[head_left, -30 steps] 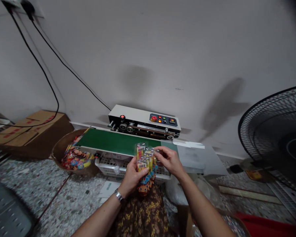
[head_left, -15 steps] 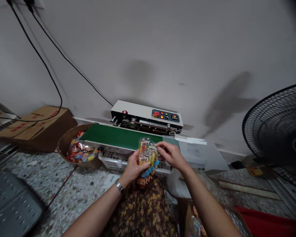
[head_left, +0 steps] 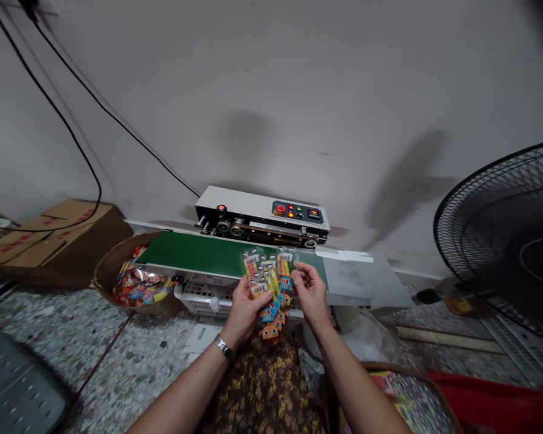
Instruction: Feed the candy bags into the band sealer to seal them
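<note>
Clear plastic, printed in yellow, blue and orange: a fan of toy packets (head_left: 268, 283) being held upright just near of the green belt (head_left: 199, 256) of the sealing machine (head_left: 262, 220), above the lap. Gripping the fan from the left with thumb across the front, the left hand (head_left: 243, 310); pinching the rightmost packet at its edge with fingertips, the right hand (head_left: 310, 295), closed lightly around it.

Nothing lying on the belt at present. Lights showing on the control panel (head_left: 296, 212), so probably powered. Sitting at the belt's left end, a brown basket (head_left: 113, 265) already holding a heap of similar colourful packets, suggesting a good share already processed. Showing at the near right, the rim of a second basket (head_left: 416, 377) with more packets, contents mostly hidden. Judging from this: work mid-run, the packets in hand not yet laid on the belt, quantity left impossible to count.

Standing at the far left, cardboard boxes (head_left: 54, 232); at the right, a floor fan (head_left: 507, 235).
</note>
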`<state>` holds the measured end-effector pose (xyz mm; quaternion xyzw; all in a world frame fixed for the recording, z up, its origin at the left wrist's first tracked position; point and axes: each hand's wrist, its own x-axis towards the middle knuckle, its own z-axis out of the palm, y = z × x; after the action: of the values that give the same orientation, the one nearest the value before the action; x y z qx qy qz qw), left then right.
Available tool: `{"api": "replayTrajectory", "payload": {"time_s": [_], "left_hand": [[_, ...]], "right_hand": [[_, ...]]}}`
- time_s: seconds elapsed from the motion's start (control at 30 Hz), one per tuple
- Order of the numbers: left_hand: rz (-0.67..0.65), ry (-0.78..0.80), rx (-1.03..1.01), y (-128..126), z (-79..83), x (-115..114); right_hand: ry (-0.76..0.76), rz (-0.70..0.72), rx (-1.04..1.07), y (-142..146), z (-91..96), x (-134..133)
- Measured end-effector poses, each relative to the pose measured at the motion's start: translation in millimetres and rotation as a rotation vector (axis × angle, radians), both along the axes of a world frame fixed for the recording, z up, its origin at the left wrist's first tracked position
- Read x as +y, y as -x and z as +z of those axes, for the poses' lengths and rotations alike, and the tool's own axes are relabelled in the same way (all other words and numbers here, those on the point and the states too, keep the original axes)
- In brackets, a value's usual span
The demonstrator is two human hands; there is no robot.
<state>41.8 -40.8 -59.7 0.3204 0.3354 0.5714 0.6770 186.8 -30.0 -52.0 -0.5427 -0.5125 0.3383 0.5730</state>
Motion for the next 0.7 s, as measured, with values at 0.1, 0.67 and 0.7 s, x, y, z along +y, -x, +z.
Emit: {"api": "replayTrajectory", "payload": {"time_s": [0.1,0.67,0.7], "left_hand": [[0.013,0.023,-0.023,-3.3,-3.4,2.2],[-0.004,0.11,0.037,13.3,-24.8,-2.0],[-0.004,0.109,0.037,12.7,-24.0,-1.7]], "right_hand": [[-0.013,-0.027,-0.004,2.4,-6.8,0.3],[0.418,-0.561,-0.524,-138.1,-83.3,105.8],[0.423,-0.542,-0.54,-134.5,-83.1,108.2]]}}
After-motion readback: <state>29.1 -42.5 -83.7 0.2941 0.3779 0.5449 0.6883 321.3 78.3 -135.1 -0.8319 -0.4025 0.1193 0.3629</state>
